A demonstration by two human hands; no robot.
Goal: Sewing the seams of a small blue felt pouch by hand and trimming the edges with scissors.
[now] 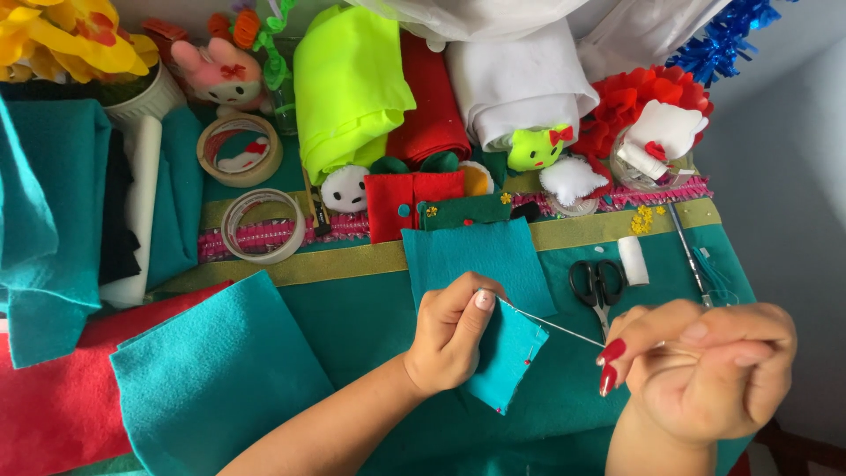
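The right hand, fingers closed, pulls a taut thread from a small teal felt piece pinched in the left hand; stitching looks partway, 1 edge pinned.

You have two tape rolls at ten o'clock, one pair of scissors at three, one white thread spool beside it, and two loose teal felt squares.
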